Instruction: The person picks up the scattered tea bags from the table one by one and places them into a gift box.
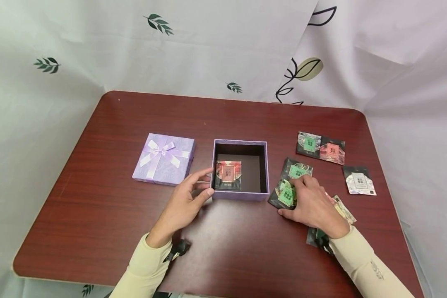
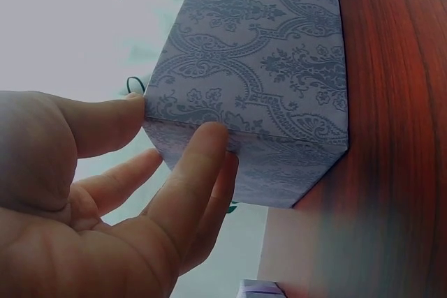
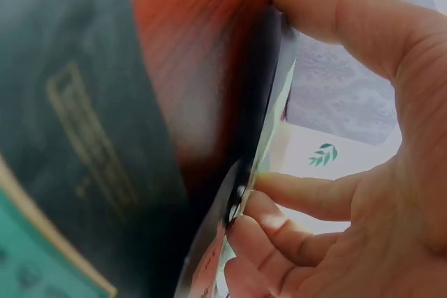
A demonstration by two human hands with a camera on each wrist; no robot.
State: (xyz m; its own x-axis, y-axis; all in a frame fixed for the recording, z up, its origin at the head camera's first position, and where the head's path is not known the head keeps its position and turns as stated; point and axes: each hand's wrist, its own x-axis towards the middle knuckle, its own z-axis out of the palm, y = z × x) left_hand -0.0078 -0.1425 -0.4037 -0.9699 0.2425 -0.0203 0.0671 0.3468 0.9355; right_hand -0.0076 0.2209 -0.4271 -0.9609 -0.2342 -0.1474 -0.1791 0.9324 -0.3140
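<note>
Here, the green-labelled black sachet pair (image 1: 287,188) lies right of the frame's centre, its long axis running from lower left to upper right, with the nearer right hand (image 1: 313,203) pinching it between curled fingers and thumb. Leftward from those fingers, just beside the pair, stands the lidless purple box (image 1: 239,196), whose lower-left corner the left hand (image 1: 184,203) touches with loosely spread, relaxed fingers.
</note>
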